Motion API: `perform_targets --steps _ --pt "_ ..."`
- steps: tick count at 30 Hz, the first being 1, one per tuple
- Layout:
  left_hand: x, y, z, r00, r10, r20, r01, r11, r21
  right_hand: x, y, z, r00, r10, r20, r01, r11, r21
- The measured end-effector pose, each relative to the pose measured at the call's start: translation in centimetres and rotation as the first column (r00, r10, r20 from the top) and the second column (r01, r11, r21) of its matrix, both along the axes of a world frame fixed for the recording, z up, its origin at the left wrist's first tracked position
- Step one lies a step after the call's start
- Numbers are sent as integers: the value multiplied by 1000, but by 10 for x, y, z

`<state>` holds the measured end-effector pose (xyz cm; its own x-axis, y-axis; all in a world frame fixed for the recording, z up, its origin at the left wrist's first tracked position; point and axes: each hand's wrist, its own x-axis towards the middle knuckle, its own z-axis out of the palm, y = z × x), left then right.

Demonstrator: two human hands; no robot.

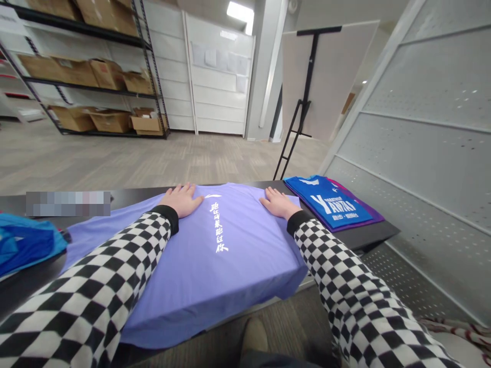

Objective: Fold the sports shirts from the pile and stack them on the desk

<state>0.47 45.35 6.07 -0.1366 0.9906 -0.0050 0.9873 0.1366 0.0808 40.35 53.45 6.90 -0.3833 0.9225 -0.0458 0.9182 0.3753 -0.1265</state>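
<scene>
A lavender T-shirt (249,245) with white printed characters lies spread across a dark table, its near edge hanging over the front. My left hand (182,200) rests flat on the shirt's far part, left of the print, with the fingers stretched out. On the far right part, my right hand (279,203) also lies flat, fingers extended and pointing left. Neither hand grips the cloth. Just right of my right hand is a stack of folded shirts (333,204), a blue one with white lettering on top.
Blue folded garments (26,243) lie at the table's left end. The dark table (368,236) ends near a grey perforated panel (433,168) on the right. Beyond the table stand a black easel (303,107) with a board and a shelf rack (88,84) of cardboard boxes.
</scene>
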Motion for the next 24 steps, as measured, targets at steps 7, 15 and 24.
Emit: perform_targets --steps 7,15,24 --pt "3 21 29 996 61 -72 -72 984 -165 -3 4 2 1000 -9 -19 8 1000 -30" --pt "159 54 47 960 -282 -2 280 954 109 -5 0 5 999 -8 -48 6 1000 -24" --pt "195 64 4 966 -236 105 238 971 -6 23 13 0 994 -75 -76 74 997 -5"
